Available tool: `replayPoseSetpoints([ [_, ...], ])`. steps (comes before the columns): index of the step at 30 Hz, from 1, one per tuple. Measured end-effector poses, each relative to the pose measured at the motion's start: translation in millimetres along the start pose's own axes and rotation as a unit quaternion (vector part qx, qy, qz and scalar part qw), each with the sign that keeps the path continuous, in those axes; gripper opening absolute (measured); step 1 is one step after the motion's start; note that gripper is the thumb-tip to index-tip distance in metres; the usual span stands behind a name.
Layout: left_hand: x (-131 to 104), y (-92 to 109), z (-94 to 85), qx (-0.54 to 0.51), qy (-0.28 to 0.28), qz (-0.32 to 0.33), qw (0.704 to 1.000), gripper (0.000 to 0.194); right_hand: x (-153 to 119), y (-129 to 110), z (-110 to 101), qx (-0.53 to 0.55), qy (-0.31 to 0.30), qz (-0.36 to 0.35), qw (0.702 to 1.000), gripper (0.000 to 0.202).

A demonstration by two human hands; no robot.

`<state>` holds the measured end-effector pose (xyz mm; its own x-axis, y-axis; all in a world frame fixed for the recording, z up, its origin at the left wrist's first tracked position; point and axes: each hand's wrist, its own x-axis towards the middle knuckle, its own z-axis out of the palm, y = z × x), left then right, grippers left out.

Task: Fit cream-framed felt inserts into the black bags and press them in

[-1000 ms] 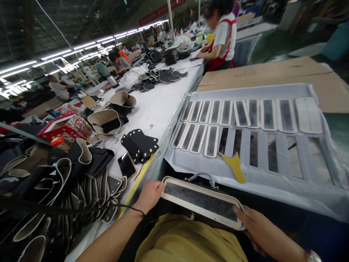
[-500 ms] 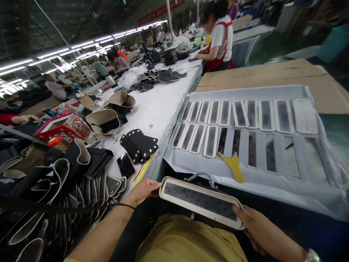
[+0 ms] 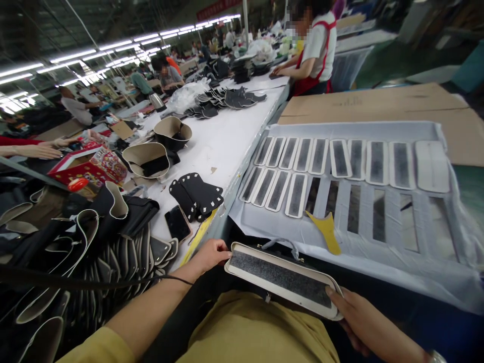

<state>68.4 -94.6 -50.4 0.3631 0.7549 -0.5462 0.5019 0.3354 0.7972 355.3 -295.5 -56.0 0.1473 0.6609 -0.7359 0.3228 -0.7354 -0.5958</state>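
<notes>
Close to my body a dark bag lies with its long narrow bottom panel [image 3: 280, 279] facing up, cream-rimmed with a grey strip down the middle. My left hand [image 3: 212, 256] pinches the rim at the panel's left end. At the other end my right hand [image 3: 351, 310] grips the bag, its thumb pressed on the grey strip and the fingers partly hidden beneath. A pale strap [image 3: 282, 243] loops out from the far side. Beyond it, a yellow scraper-like tool [image 3: 328, 232] rests on a grey cloth [image 3: 247, 224], which carries rows of similar loose panels [image 3: 296, 195].
To the left stand several dark bag pieces [image 3: 121, 267], a phone [image 3: 177, 223], black cut pieces [image 3: 196, 194] and open bag bodies [image 3: 146, 160] on the white table [image 3: 230, 136]. A red box [image 3: 91, 169] sits farther left. A co-worker [image 3: 317, 50] works at the table's far side.
My left hand has shifted slightly inward along the rim at the panel's left end. The right hand keeps its grip. The whole view has swung a little.
</notes>
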Motion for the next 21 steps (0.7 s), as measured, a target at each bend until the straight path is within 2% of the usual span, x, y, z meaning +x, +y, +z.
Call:
replayPoseSetpoints([
  [6,-8.1,-6.8,-3.3,-0.047,-0.054,0.007,0.997,0.039,-9.5,-10.9,-2.3,-0.002,0.010,-0.002,1.000,0.036],
  [10,-5.5,-14.9,-4.8,-0.065,-0.062,0.019,0.996,0.040,-10.1,-12.7,-0.4,-0.012,0.020,-0.011,1.000,0.038],
  [15,2.0,-14.9,-5.3,-0.062,-0.073,0.014,0.995,0.038,-7.2,-18.8,1.7,-0.017,0.020,0.020,0.999,0.037],
  [21,7.8,-13.7,-11.8,-0.072,-0.145,-0.013,0.987,0.039,-11.0,-6.9,3.1,0.003,0.035,0.026,0.999,0.038],
])
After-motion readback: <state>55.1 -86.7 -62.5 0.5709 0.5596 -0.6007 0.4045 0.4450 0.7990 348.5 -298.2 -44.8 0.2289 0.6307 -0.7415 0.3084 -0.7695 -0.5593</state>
